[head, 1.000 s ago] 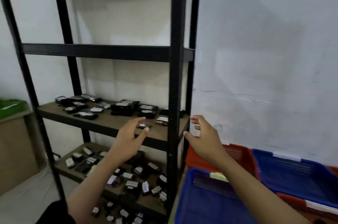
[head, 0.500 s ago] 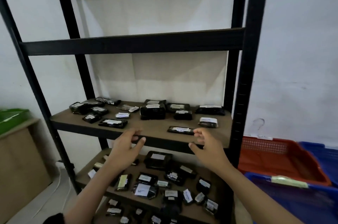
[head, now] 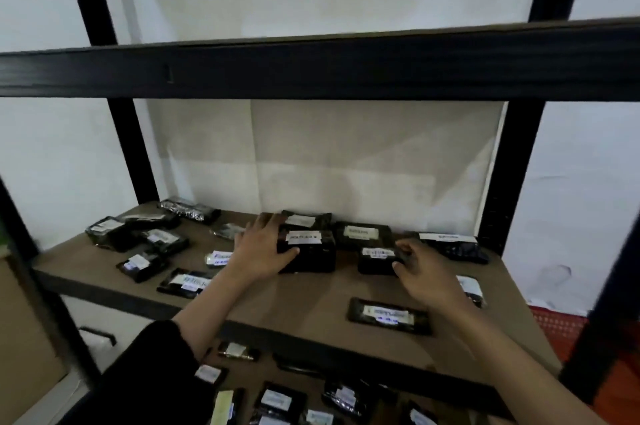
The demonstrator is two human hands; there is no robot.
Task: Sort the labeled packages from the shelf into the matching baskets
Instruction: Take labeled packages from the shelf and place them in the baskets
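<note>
The left hand [head: 261,246] clasps the tall black package [head: 306,249], thumb in front. At three o'clock, the right hand [head: 424,268] apparently pinches a smaller package [head: 375,260].

Dim rm: white wall [head: 588,182], black metal rack [head: 311,67] w/ brown boards.

There is a single view, from a wide-angle camera worn on the person's head. It faces forward and slightly down into the black shelf frame [head: 311,67], close enough that the brown shelf board [head: 304,303] fills the middle and the uprights bow outward at 9 and 3 o'clock. The forearms enter from 6 o'clock. A lower shelf [head: 311,386] shows at the bottom edge, a red basket [head: 550,327] at 4 o'clock.
</note>
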